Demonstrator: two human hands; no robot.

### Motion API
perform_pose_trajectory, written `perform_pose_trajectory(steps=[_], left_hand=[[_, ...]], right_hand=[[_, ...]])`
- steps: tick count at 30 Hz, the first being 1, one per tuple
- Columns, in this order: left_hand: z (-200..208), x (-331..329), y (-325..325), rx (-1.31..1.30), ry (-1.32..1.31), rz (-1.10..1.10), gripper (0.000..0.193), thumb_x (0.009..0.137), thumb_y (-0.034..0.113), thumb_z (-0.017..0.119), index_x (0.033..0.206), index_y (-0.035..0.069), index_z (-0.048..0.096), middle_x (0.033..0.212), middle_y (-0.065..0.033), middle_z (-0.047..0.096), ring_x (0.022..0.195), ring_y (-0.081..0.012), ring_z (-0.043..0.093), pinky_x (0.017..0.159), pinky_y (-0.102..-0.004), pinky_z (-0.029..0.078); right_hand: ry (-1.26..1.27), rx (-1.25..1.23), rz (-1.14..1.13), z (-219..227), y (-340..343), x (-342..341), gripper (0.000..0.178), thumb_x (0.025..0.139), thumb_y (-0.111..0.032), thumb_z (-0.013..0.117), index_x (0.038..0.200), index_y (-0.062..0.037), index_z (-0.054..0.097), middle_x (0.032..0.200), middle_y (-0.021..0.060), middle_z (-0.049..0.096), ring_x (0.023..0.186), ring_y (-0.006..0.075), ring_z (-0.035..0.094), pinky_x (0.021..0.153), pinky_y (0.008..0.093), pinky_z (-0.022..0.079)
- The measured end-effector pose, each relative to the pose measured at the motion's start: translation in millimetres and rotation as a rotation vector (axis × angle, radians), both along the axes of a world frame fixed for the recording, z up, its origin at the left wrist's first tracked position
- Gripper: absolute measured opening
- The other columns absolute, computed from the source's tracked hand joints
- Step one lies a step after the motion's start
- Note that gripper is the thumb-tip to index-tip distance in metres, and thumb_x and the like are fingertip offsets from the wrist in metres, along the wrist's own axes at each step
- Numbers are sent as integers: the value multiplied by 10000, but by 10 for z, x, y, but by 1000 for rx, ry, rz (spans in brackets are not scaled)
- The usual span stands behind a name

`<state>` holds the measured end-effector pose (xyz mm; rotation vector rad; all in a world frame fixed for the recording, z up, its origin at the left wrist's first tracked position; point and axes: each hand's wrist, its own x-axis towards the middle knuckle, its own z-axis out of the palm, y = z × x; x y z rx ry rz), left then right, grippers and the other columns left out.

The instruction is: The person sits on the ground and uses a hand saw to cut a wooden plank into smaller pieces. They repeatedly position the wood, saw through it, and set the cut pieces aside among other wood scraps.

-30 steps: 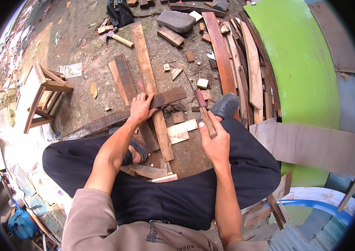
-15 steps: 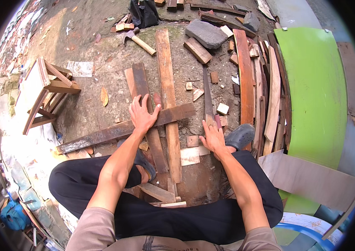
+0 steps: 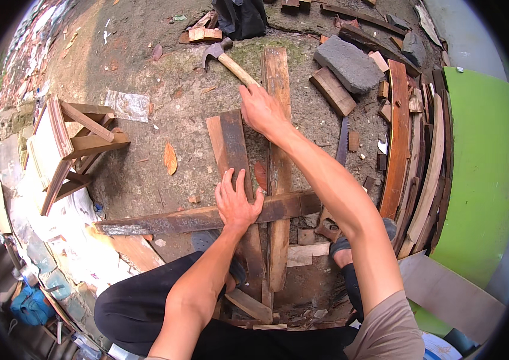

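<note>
My left hand [image 3: 237, 204] lies with spread fingers over a dark crosswise plank [image 3: 170, 221], its fingertips reaching onto a dark lengthwise plank [image 3: 234, 141]. The crosswise plank rests across that one and a longer brown plank [image 3: 276, 78]. Farther ahead, my right hand [image 3: 261, 111] has its fingers closed at the end of the wooden handle of a claw hammer [image 3: 236, 67]. The hammer's head still lies on the ground. A handsaw [image 3: 342, 141] lies on the right, partly covered by my right forearm.
A small wooden stool [image 3: 80, 144] lies tipped at the left. A grey concrete block [image 3: 348, 63] and a short wood block [image 3: 332, 91] are at the far right. Stacked wood strips [image 3: 425, 174] border a green panel [image 3: 482, 162]. A black bag [image 3: 239, 18] is at the back.
My right hand has left the handsaw's handle and moved forward and left to the hammer's handle. My left hand stays on the planks. The whole view has shifted slightly.
</note>
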<state>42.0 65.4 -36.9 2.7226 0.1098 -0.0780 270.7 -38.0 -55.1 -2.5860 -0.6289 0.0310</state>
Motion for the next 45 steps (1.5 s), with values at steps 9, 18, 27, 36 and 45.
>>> perform_pose_trajectory(steps=[9,18,27,36,45], left_hand=[[-6,25,-21,-10,22,-14,632,806,324,672,1364,74,508,1420,-208,428,1283,-383,441,1070,-513,338],[-26,-5,8,-11,16,8,635,806,327,675,1372,95,506,1434,-181,424,1306,-359,428,1078,-496,335],[-22,-46,-34,-17,21,33,634,838,400,635,1375,90,505,1454,-168,397,1333,-324,407,1110,-462,296],[-36,-115,2,-49,-20,28,636,827,411,650,1359,89,514,1443,-138,425,1358,-311,388,1140,-465,279],[-83,-66,26,-86,-59,34,609,830,410,653,1330,81,538,1429,-121,447,1335,-294,416,1134,-453,289]], right_hand=[[192,-446,-156,-636,491,679,614,972,-147,483,1526,-12,254,1290,266,511,1076,394,593,839,477,524],[1073,64,-238,842,-143,452,493,899,-366,671,1112,75,618,760,104,657,688,197,650,588,356,515],[255,860,-554,1755,-1120,-2558,132,917,-116,642,954,-10,573,700,20,568,599,102,518,551,265,419],[483,250,-962,1042,-1240,-3635,256,883,-248,616,998,-19,611,756,218,661,739,401,667,681,465,501],[262,495,-965,1362,-1092,-3502,266,852,-224,684,952,17,637,728,203,667,666,387,672,592,432,501]])
